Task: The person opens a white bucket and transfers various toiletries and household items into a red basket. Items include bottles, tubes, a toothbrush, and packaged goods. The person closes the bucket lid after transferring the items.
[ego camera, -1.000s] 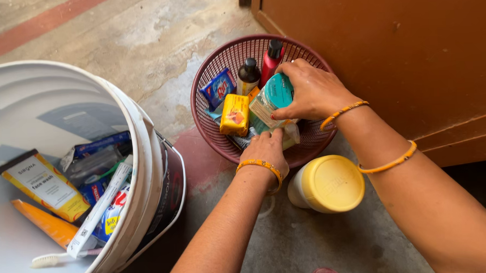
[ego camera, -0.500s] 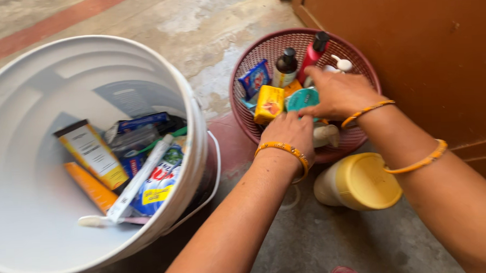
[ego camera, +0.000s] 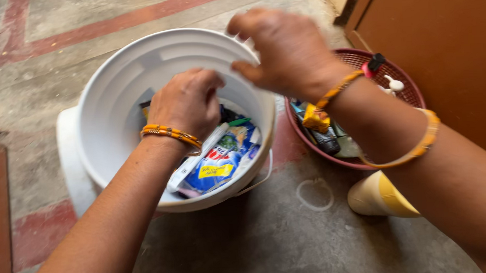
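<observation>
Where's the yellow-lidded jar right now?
In the head view the yellow-lidded jar stands on the concrete floor at lower right, just in front of the maroon basket, partly hidden under the right forearm.

A blue, white and yellow pouch [ego camera: 218, 163] lies in the white bucket [ego camera: 112, 103] beside a long white carton [ego camera: 196, 157]; a yellow soap packet [ego camera: 314, 119] sits in the maroon basket [ego camera: 408, 90].

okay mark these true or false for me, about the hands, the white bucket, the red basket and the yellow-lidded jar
1. The left hand is down inside the white bucket. True.
2. The right hand is inside the red basket. False: it is above the bucket's rim.
3. The bucket is empty. False: packets and tubes lie in it.
4. The yellow-lidded jar is on the floor near the basket. True.
5. Both wrists are bare. False: each wears orange bangles.
</observation>
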